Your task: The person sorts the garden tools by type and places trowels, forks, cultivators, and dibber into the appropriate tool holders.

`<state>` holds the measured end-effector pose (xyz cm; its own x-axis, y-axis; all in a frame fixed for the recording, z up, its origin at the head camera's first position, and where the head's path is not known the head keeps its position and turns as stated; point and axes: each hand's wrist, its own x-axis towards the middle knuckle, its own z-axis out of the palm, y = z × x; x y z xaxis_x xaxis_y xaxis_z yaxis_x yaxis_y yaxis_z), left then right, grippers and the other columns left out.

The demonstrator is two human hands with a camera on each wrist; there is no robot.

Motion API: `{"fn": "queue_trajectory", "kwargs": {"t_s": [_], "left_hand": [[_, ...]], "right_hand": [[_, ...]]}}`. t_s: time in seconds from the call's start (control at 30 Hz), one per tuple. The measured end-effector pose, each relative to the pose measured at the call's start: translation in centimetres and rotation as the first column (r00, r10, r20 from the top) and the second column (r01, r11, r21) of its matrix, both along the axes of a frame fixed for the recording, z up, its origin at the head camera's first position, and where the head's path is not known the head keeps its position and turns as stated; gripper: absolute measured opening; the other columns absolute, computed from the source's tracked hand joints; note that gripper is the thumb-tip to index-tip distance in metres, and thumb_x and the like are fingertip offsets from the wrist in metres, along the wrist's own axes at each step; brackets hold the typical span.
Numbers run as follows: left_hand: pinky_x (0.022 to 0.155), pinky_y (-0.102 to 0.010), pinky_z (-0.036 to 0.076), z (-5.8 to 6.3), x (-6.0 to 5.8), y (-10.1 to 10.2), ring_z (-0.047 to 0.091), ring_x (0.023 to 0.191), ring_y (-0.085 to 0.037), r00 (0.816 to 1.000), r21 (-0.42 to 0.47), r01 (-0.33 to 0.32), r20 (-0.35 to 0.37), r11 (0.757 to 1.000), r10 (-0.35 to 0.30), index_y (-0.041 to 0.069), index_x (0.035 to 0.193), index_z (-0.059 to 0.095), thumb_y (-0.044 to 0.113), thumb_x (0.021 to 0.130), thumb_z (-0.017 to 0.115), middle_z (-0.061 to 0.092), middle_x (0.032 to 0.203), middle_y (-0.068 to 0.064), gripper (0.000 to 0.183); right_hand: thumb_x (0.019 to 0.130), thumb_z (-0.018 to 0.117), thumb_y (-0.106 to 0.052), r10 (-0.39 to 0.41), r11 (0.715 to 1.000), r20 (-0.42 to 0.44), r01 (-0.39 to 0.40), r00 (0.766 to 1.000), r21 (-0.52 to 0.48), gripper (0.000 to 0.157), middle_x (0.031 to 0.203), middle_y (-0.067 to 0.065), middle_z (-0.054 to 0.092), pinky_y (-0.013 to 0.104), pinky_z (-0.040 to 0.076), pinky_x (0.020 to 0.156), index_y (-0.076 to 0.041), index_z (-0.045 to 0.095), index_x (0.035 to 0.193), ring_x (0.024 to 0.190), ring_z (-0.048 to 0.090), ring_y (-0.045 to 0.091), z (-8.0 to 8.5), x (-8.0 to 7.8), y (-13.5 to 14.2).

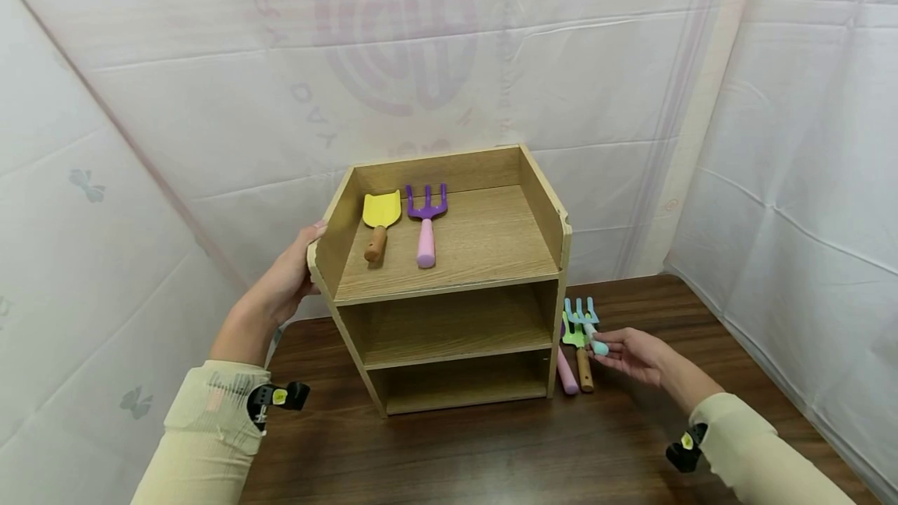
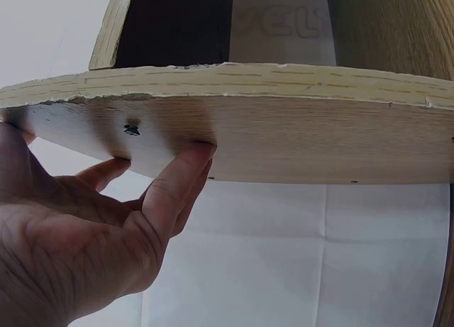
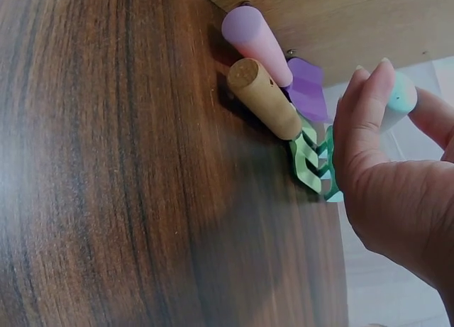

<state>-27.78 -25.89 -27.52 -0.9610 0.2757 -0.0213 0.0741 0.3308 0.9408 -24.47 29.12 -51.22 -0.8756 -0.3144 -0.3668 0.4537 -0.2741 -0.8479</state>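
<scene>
Head view alone: yellow shovel (image 1: pixel 382 210) and purple fork (image 1: pixel 427 213) atop wooden shelf (image 1: pixel 484 228).
Left wrist alone: fingertips of left hand (image 2: pixel 92 235), parted, press the side panel's (image 2: pixel 305 139) outer face.
Right wrist: right hand (image 3: pixel 397 185) pinches light-blue fork (image 1: pixel 582 318) by its handle, beside the shelf.

Front edge of the desk (image 1: pixel 449 458): cut off by the head view's bottom. Part of its back edge: hidden by the shelf unit (image 1: pixel 484 228), itself cropped top, left and right in the left wrist view. Left hand (image 1: pixel 281 283): some fingertips behind the side panel in head view; cropped in left wrist view. Right hand (image 1: pixel 634 357) covers most of the blue fork (image 1: pixel 581 315) in right wrist view. Purple-headed tool (image 3: pixel 306 91): partly covered by the green fork (image 3: pixel 268 103), full shape unclear. Small wall lettering (image 1: pixel 507 37): too faint to read.
</scene>
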Motion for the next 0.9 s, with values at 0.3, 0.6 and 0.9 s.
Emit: {"fn": "queue_trajectory", "kwargs": {"t_s": [0.3,0.6,0.9], "left_hand": [[0.079,-0.030,0.059,-0.1,0.0,0.0,0.066,0.094,-0.010,1.000,-0.011,0.001,0.001,1.000,-0.001,0.028,0.171,0.020,0.066,0.108,0.027,0.057,0.119,-0.003,0.074],[0.079,-0.028,0.059,0.0,0.0,0.0,0.066,0.094,-0.009,1.000,-0.013,-0.008,-0.003,1.000,0.008,0.027,0.172,0.020,0.066,0.108,0.027,0.056,0.121,-0.005,0.075],[0.079,-0.028,0.060,0.1,0.0,0.0,0.067,0.094,-0.010,1.000,-0.012,-0.008,-0.001,1.000,0.008,0.027,0.171,0.021,0.066,0.108,0.027,0.056,0.120,-0.006,0.074]], "right_hand": [[0.112,0.051,-0.010,-0.054,0.999,0.018,0.054,0.998,-0.002,0.040,0.108,0.010,0.077,0.022,0.063,0.088,0.011,0.042,0.145,0.101,0.075,0.015,0.3,0.1,0.0],[0.112,0.050,-0.007,-0.052,0.999,0.009,0.052,0.999,-0.013,0.029,0.107,0.010,0.077,0.021,0.062,0.089,0.008,0.050,0.136,0.100,0.076,0.015,0.7,0.3,0.3],[0.112,0.050,-0.008,-0.038,0.999,-0.025,0.038,0.999,0.002,0.021,0.105,0.009,0.078,0.021,0.063,0.088,0.005,0.054,0.129,0.101,0.076,0.015,1.4,0.1,0.4]]}}
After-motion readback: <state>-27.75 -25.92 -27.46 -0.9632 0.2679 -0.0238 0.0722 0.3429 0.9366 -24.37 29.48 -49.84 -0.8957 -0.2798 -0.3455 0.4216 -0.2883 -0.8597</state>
